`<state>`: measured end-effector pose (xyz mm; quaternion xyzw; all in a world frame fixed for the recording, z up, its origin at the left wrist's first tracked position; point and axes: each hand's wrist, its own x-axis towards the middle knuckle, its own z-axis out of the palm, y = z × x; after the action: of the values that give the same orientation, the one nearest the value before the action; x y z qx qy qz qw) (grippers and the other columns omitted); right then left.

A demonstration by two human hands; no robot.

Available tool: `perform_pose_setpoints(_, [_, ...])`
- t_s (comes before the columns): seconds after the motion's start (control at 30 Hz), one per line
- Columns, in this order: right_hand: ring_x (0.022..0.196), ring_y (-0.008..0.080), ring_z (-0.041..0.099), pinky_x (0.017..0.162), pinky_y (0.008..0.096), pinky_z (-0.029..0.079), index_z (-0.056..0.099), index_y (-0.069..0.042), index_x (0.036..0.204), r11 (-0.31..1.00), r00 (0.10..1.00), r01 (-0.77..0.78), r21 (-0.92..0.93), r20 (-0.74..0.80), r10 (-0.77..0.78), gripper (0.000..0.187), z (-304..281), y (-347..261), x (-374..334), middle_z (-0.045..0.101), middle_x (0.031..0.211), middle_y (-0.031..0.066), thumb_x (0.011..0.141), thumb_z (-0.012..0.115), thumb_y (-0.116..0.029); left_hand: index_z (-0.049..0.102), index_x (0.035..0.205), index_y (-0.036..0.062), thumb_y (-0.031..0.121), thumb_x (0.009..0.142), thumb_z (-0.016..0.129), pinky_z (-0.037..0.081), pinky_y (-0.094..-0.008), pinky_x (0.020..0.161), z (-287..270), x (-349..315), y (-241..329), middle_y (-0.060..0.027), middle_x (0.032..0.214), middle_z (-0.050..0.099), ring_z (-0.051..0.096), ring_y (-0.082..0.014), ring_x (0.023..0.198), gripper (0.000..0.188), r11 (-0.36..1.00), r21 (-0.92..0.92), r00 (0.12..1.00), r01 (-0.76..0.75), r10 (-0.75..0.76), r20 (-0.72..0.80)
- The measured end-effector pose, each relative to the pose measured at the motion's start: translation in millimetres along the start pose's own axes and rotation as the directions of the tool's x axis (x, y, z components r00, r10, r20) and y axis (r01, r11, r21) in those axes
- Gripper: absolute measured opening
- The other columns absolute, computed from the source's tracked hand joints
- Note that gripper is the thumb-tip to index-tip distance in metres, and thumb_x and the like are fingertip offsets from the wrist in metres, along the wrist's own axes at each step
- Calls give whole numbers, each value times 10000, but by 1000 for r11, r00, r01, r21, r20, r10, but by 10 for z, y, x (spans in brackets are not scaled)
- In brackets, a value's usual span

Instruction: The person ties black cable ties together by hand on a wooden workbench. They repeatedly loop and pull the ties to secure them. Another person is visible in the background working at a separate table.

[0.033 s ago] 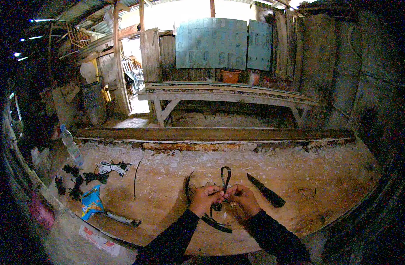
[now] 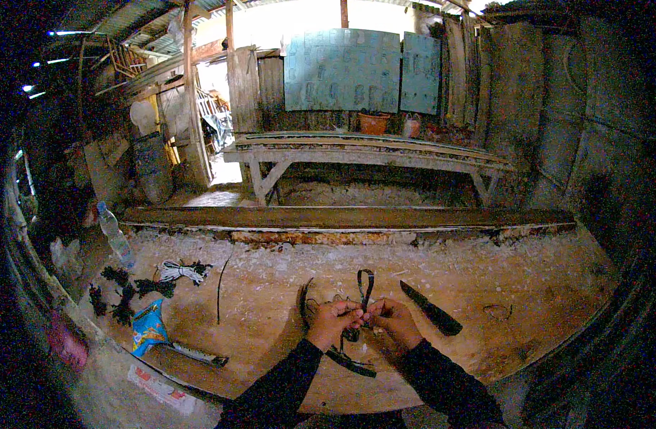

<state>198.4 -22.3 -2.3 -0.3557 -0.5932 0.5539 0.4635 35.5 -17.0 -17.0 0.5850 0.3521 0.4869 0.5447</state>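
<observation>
My left hand (image 2: pixel 335 323) and my right hand (image 2: pixel 393 322) meet over the near middle of the wooden table, both closed in a pinch. Between their fingertips they grip a narrow dark strap bent into a loop (image 2: pixel 371 286), which stands up above the fingers. Its ends are hidden by the hands. Dark curved strips (image 2: pixel 355 365) lie under and beside my left hand, with thin cord-like bits near them. Right of my right hand rests a dark knife (image 2: pixel 431 309), apart from it.
On the left lie a blue packet (image 2: pixel 149 327), a white cord bundle (image 2: pixel 179 271), dark tangled clumps (image 2: pixel 123 304), and a thin dark strip (image 2: pixel 219 293). A clear bottle (image 2: pixel 115 236) leans behind them. A long beam (image 2: pixel 356 217) edges the table's far side; a bench (image 2: pixel 385 151) stands beyond.
</observation>
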Motion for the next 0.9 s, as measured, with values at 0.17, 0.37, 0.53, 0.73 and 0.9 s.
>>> perform_pose_setpoints(0.17, [652, 115, 540, 621, 232, 430, 534, -42, 762, 1000, 1000, 24, 16, 7, -24, 116, 9, -10, 2, 574, 716, 26, 714, 633, -80, 574, 850, -16, 167, 775, 584, 455, -199, 570, 5, -12, 31, -45, 746, 603, 552, -86, 620, 198, 999, 44, 999, 29, -29, -18])
perform_pose_setpoints(0.37, [714, 126, 540, 684, 244, 433, 536, -37, 781, 994, 995, 93, 61, 25, -94, 82, 122, -160, -55, 569, 774, 33, 726, 596, -44, 564, 806, -18, 162, 762, 599, 476, -205, 544, -29, 50, 44, -45, 719, 587, 552, -96, 607, 188, 992, -107, 996, 71, -77, -51])
perform_pose_setpoints(0.53, [801, 202, 536, 707, 290, 427, 562, -39, 843, 904, 952, 300, -305, 41, -303, 162, 117, -270, -129, 562, 816, 75, 687, 596, -14, 565, 833, -6, 151, 762, 598, 475, -200, 524, -51, 35, 82, -39, 742, 579, 553, -96, 608, 175, 969, -218, 983, 118, -145, -111])
perform_pose_setpoints(0.73, [790, 265, 528, 708, 317, 424, 585, -64, 863, 567, 845, 466, -680, 152, -512, 229, 114, -261, -75, 547, 813, 103, 642, 613, -11, 564, 854, 2, 160, 764, 596, 473, -199, 519, -38, 38, 99, -31, 746, 574, 553, -99, 619, 185, 957, -251, 975, 148, -184, -127])
perform_pose_setpoints(0.9, [748, 259, 534, 669, 320, 430, 589, -62, 841, 516, 818, 504, -693, 191, -543, 211, 97, -237, -64, 549, 801, 95, 635, 627, -40, 562, 849, 17, 179, 767, 594, 460, -193, 510, -35, 24, 117, -30, 757, 578, 556, -99, 621, 184, 964, -210, 978, 162, -185, -93])
